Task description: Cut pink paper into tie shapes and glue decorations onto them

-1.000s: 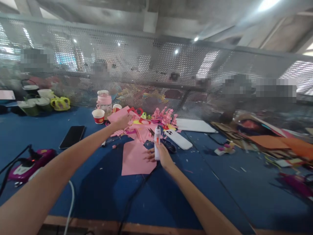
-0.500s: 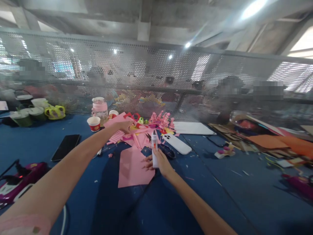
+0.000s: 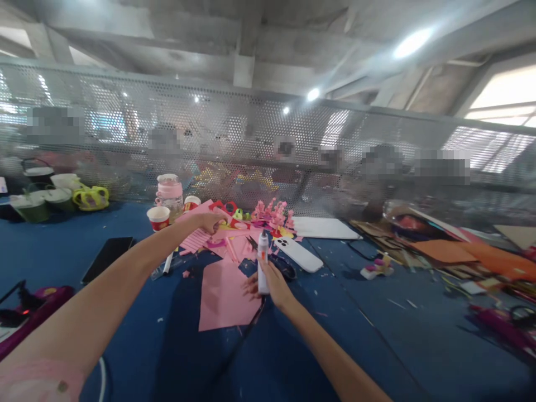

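Observation:
My right hand (image 3: pixel 274 281) is wrapped round a white glue bottle (image 3: pixel 263 268), held upright with its dark nozzle up. Below and beside it lies a cut sheet of pink paper (image 3: pixel 226 296). My left hand (image 3: pixel 213 222) reaches into the pile of pink paper scraps (image 3: pixel 238 245); its fingers are small and blurred, so any hold is unclear. Red-handled scissors (image 3: pixel 229 207) lie just beyond that hand. Pink paper flowers (image 3: pixel 274 212) stand at the back of the pile.
A white phone (image 3: pixel 299 254) lies right of the pile, a black phone (image 3: pixel 108 259) to the left. Paper cup (image 3: pixel 158 216) and pink-lidded bottle (image 3: pixel 169 192) stand behind my left arm. Orange card (image 3: pixel 444 251) lies far right. A perforated metal screen (image 3: pixel 251 128) closes the back.
The view has tilted up slightly and shifted. My left hand has drawn back a little to the left over the scraps. My right hand keeps the glue bottle upright in nearly the same place.

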Action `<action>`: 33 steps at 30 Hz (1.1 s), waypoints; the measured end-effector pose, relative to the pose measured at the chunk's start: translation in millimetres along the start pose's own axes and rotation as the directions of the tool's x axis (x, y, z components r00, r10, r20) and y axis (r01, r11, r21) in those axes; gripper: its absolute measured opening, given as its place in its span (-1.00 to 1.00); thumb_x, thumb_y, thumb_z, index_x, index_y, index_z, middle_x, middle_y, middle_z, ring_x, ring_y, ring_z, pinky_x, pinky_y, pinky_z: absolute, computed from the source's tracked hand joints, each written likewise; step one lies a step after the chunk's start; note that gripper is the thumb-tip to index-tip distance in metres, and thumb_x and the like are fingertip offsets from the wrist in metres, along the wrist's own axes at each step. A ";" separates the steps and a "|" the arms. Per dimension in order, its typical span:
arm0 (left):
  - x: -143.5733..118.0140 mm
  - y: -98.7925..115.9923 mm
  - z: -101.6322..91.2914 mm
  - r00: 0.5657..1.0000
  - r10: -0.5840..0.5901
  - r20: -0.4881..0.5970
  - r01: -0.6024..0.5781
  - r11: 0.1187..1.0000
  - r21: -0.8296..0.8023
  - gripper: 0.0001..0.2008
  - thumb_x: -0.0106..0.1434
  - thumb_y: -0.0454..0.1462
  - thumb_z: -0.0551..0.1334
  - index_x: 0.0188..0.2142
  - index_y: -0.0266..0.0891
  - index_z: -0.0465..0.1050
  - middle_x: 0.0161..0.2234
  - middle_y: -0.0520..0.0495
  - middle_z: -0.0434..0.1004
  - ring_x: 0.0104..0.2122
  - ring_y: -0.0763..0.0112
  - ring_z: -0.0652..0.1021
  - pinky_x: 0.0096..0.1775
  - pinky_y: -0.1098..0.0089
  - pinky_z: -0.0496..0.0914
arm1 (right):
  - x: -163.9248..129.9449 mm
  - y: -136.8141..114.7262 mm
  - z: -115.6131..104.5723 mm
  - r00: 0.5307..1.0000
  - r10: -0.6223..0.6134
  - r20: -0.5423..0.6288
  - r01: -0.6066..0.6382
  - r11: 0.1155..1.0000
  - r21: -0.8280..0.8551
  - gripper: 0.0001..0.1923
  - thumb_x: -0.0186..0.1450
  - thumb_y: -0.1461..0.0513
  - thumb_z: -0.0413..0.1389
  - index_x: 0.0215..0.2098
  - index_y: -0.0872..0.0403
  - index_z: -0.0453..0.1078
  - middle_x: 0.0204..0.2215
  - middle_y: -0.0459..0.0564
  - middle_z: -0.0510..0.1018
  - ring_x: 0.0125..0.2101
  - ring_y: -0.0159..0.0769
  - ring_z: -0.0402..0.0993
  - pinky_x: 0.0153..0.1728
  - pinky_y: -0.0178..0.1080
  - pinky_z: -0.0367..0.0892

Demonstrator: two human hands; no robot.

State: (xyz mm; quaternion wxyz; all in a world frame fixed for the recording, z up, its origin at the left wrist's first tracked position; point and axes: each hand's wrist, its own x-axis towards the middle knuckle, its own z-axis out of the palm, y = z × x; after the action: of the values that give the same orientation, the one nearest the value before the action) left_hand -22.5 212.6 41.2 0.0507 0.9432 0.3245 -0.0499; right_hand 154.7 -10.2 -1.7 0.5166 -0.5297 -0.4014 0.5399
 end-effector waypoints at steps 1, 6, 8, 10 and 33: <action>-1.2 -1.2 -0.3 1.000 -0.009 -0.004 0.009 1.000 0.008 -0.42 -0.18 -0.44 0.17 -0.06 -0.36 0.26 -0.42 0.05 0.44 -0.50 0.48 0.38 -0.44 0.53 0.24 | 0.1 -0.3 0.1 1.000 -0.005 0.006 0.005 1.000 0.004 -0.66 0.13 -0.02 0.00 -0.34 0.08 0.19 -0.75 -0.13 0.44 -0.75 -0.34 0.41 -0.80 -0.40 0.23; -10.5 -3.3 -3.0 0.998 -0.023 -0.056 0.026 0.998 0.064 -0.45 -0.15 -0.39 0.23 -0.07 -0.33 0.28 -0.22 -0.03 0.47 -0.27 0.40 0.43 -0.29 0.55 0.24 | -0.7 -2.7 0.9 1.000 -0.001 -0.003 0.001 1.000 -0.015 -0.64 0.10 -0.05 0.01 -0.41 0.08 0.18 -0.77 -0.13 0.43 -0.74 -0.34 0.41 -0.78 -0.40 0.23; -13.3 -3.2 -4.9 0.997 -0.018 -0.070 0.025 0.994 0.109 -0.47 -0.15 -0.39 0.24 -0.09 -0.34 0.31 -0.16 -0.10 0.45 -0.20 0.33 0.43 -0.25 0.53 0.24 | 0.8 -2.1 -0.4 1.000 -0.016 0.003 0.016 1.000 -0.027 -0.60 0.05 -0.08 0.03 -0.44 0.07 0.19 -0.78 -0.12 0.42 -0.72 -0.31 0.42 -0.75 -0.37 0.24; -15.4 -4.0 -7.9 0.997 -0.010 -0.080 0.024 0.985 0.172 -0.52 -0.13 -0.41 0.23 -0.12 -0.35 0.33 -0.14 -0.18 0.43 -0.19 0.28 0.44 -0.24 0.49 0.25 | 3.5 -0.6 -2.6 0.998 -0.064 0.022 0.065 0.998 -0.022 -0.55 -0.02 -0.13 0.05 -0.45 0.07 0.21 -0.77 -0.11 0.44 -0.67 -0.26 0.46 -0.68 -0.32 0.29; -68.9 14.4 -45.5 0.826 0.026 -0.563 0.243 0.886 0.396 -0.77 0.13 -0.34 0.01 -0.25 -0.34 0.36 -0.08 -0.29 0.26 -0.18 0.18 0.38 -0.29 0.28 0.31 | -1.2 1.2 2.0 0.999 0.044 0.022 -0.045 0.996 0.072 -0.64 0.02 0.02 0.09 -0.32 0.08 0.23 -0.66 -0.08 0.53 -0.49 -0.27 0.51 -0.51 -0.33 0.31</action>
State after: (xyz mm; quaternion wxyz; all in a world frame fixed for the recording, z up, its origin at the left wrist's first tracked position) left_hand -64.8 165.2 95.9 -0.2685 0.8815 0.3591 0.1481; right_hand 152.4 -11.3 -2.4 0.5191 -0.5141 -0.3749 0.5707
